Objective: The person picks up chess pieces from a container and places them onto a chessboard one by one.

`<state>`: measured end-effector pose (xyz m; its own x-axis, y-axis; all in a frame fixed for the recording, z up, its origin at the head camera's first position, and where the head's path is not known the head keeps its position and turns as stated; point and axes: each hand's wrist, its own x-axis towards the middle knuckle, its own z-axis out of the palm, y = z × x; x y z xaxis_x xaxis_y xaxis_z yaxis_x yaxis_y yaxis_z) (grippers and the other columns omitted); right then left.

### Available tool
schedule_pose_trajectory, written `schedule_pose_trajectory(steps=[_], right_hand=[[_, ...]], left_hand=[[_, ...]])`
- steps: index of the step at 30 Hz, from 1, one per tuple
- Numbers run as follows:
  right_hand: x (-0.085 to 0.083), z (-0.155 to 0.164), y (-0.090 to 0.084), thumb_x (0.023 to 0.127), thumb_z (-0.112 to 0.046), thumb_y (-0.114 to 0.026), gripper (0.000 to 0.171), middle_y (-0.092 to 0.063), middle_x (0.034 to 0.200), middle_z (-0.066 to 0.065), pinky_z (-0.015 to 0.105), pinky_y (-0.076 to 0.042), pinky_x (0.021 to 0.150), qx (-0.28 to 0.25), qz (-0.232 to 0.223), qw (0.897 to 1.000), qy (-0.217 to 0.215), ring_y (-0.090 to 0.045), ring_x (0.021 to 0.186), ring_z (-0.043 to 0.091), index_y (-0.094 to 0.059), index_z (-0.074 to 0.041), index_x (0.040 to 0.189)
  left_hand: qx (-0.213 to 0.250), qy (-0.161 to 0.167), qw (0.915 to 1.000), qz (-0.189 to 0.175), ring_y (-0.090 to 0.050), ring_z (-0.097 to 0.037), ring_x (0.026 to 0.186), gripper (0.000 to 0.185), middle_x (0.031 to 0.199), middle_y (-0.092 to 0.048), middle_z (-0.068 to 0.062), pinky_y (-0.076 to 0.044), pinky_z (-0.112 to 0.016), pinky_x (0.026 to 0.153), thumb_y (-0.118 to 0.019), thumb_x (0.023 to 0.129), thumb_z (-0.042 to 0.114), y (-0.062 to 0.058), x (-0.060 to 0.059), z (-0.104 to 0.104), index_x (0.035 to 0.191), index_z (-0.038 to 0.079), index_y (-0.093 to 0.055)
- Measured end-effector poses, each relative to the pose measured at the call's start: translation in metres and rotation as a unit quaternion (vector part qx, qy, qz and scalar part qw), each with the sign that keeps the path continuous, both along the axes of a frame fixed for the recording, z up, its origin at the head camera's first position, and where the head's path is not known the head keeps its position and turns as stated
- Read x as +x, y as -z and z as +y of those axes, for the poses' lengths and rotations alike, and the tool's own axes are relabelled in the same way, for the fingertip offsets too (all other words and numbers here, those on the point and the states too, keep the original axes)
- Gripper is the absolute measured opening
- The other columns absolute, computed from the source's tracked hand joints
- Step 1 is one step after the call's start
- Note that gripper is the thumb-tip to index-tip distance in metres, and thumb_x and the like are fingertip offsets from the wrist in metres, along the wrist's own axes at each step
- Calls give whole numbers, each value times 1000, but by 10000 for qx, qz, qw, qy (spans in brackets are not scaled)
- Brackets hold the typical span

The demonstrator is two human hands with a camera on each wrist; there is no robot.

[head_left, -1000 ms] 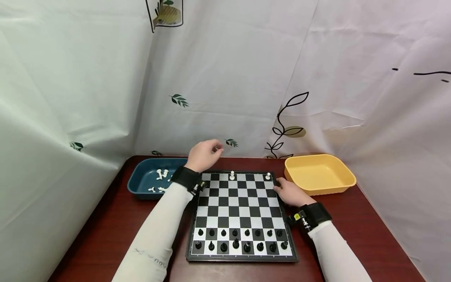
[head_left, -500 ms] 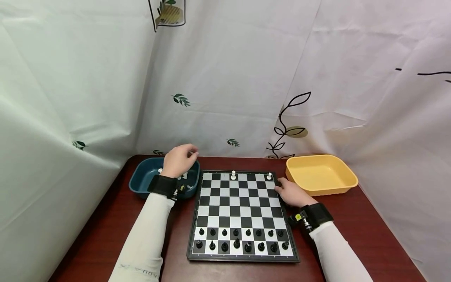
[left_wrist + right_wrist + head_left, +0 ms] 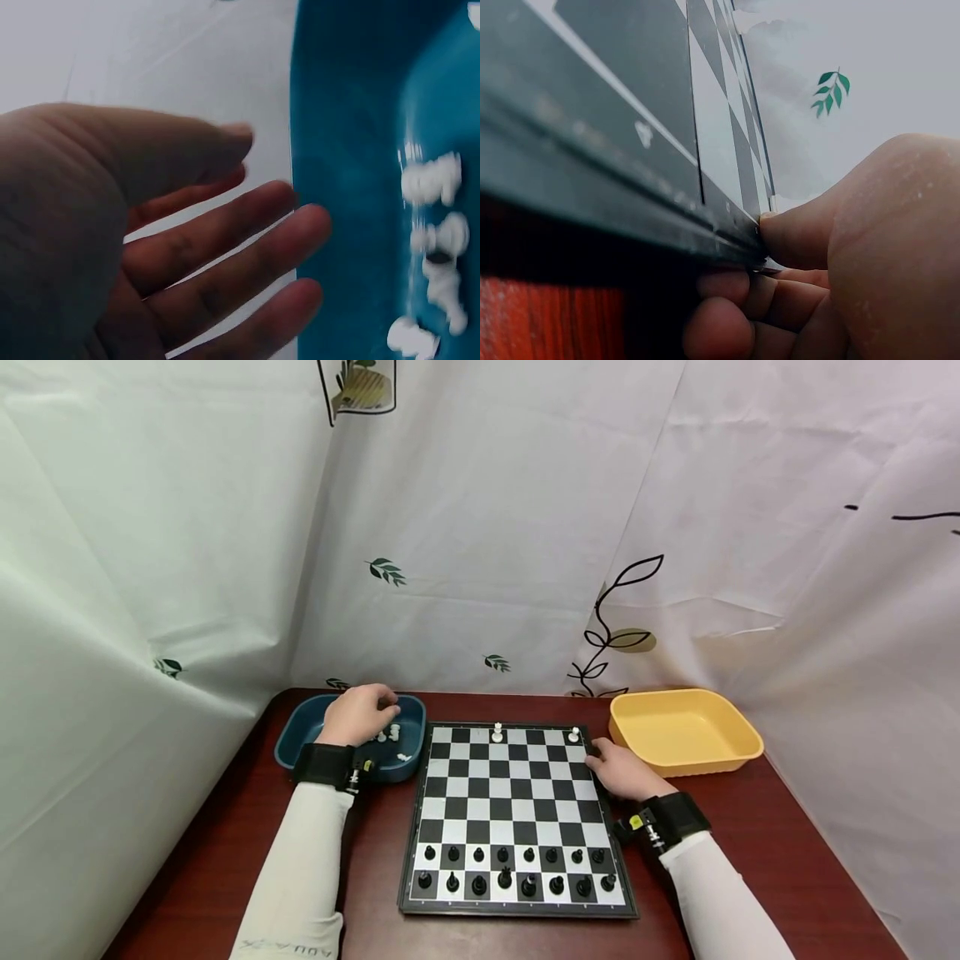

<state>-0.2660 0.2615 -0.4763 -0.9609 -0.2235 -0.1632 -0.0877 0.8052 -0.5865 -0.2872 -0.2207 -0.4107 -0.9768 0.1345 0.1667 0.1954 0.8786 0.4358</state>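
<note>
- Our left hand (image 3: 358, 713) hovers over the blue tray (image 3: 298, 745) at the far left of the desk (image 3: 210, 877). Its grip is slack: in the left wrist view the fingers (image 3: 247, 259) lie spread and loose, holding nothing.
- White pieces (image 3: 435, 247) lie loose on the tray floor just under that hand, so we judge the tray is where the white men are being gathered.
- Our right hand (image 3: 621, 772) rests on the right edge of the board (image 3: 510, 810), toward its far end. Its grip is curled on the rim: the right wrist view shows the thumb (image 3: 799, 236) on top and the fingers tucked beneath, most likely to keep the board from sliding.
- Two white pieces stand on the board's far row, a king (image 3: 497, 732) near the middle and a pawn (image 3: 573, 735) near the right corner, just beyond the right hand.
- The black pieces (image 3: 517, 870) fill the two near rows in order, untouched.
- The yellow tray (image 3: 738, 739) sits at the far right, beside the board, with nothing visible in it.
</note>
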Motion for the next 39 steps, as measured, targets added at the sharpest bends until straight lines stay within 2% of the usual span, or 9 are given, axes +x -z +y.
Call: schedule_pose_trajectory(steps=[4,12,22,33,39], right_hand=[[-1,2,0,115,-23,-55,51,-66,102,22,39,-52,51,-48,19,9999,-103,-62,56,25,-48,16,148],[2,-3,-5,116,-19,-53,48,-67,101,20,41,-53,53,25,-38,10000,14,-62,57,25,-48,14,150],[2,-2,-5,116,-20,-53,51,-68,98,17,40,-53,55,102,-57,9999,55,-61,58,24,-45,14,154],[2,-4,-5,117,-21,-53,52,-68,108,21,41,-53,56,100,-162,9998,111,-62,60,25,-45,13,155],[2,-5,-4,117,-21,-53,51,-68,110,22,41,-53,57,123,-168,9997,137,-62,62,25,-45,13,155]], left_hand=[[-165,-67,9992,-344,-74,-34,105,28,122,-79,-15,-60,-57,89,-76,107,25,-3,4,-6,128,8,-80],[-434,-143,9969,-642,-74,-37,110,29,122,-79,-17,-59,-60,93,-78,104,20,-7,8,-16,128,4,-80],[-670,-175,9910,-1141,-73,-37,114,38,125,-78,-18,-59,-61,96,-83,99,17,-3,5,-8,134,3,-78],[-871,-92,9901,-1097,-72,-35,105,32,132,-76,-21,-60,-59,91,-75,98,5,16,0,-1,130,2,-79],[-1020,-94,9894,-1025,-73,-36,108,31,131,-76,-21,-61,-58,94,-66,100,-3,23,-2,1,127,1,-81]])
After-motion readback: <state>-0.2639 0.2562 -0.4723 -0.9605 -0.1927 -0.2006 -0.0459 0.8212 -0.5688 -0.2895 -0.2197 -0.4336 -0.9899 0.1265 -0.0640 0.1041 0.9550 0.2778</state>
